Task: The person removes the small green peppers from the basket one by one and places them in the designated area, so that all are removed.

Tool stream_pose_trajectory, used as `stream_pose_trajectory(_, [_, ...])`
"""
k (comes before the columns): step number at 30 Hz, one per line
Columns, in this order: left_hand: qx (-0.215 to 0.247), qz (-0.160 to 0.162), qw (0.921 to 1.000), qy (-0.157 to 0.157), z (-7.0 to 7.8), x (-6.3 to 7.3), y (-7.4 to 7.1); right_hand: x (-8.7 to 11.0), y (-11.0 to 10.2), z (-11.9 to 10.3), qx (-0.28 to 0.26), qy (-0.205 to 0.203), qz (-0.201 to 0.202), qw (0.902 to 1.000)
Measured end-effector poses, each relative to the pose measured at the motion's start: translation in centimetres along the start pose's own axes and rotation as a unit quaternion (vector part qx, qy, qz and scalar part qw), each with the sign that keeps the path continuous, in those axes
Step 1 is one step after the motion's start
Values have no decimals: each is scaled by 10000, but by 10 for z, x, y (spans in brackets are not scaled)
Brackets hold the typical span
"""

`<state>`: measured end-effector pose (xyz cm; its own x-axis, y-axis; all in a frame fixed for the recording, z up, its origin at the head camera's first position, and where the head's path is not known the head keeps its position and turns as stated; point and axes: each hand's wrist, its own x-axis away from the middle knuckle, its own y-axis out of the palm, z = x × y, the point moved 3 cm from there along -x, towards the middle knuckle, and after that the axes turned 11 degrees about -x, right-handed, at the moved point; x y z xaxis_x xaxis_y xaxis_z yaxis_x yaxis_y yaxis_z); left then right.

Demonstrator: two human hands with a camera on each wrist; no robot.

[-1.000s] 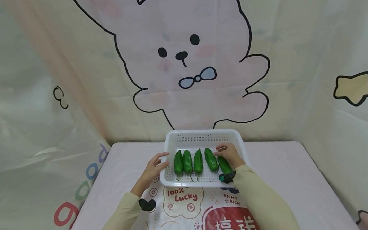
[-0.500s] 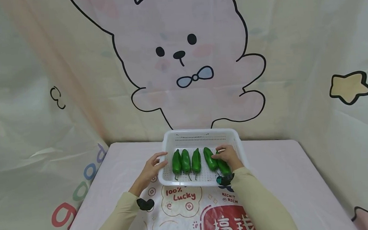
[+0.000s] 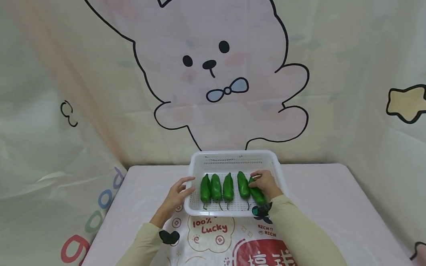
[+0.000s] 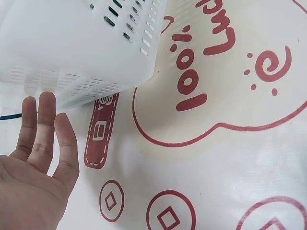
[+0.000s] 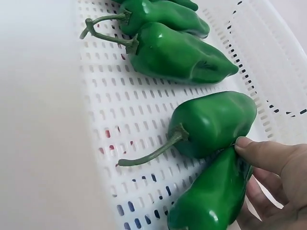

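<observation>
Several green peppers (image 3: 228, 188) lie in a row, tips away from me, in a white perforated plastic basket (image 3: 235, 210). With thumb and fingers on either side of its tip end, my right hand (image 3: 267, 183) pinches the rightmost pepper (image 5: 211, 191). The thumb also meets the neighbouring pepper (image 5: 213, 124), whose stem points toward the basket's near side. At the basket's left wall, my left hand (image 3: 175, 195) rests with fingers spread and slightly bent. From the left wrist, the left hand's fingertips (image 4: 47, 100) appear against the basket's outer wall; the thumb is out of that view.
The basket stands near the back of a table (image 3: 321, 207) covered with a pale printed cloth. Behind it hangs a curtain (image 3: 216, 120) with a cartoon animal. Side curtains stand left and right. A dark band (image 3: 262, 209) sits at the right wrist.
The second pepper from the right has turned straighter, its stem now pointing more directly toward me. The right hand has shifted slightly, and the rightmost pepper now lies closer beside it. The left hand stays put.
</observation>
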<state>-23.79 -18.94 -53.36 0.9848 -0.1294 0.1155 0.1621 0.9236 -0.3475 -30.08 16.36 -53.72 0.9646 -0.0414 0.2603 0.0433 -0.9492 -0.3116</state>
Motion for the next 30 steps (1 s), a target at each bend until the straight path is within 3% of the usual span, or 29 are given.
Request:
stream_pose_trajectory(12, [46, -117, 9999, 10, -1, -3, -2, -19, 6, 0, -133, 267, -119, 9995])
stream_pose_trajectory(17, [71, -130, 9999, -32, -1, -5, -1, -23, 10, -2, -344, 82, -272, 9990])
stream_pose_trajectory(30, [124, -157, 9998, -38, 3, -4, 0, -29, 23, -13, -717, -485, -1193, 9891])
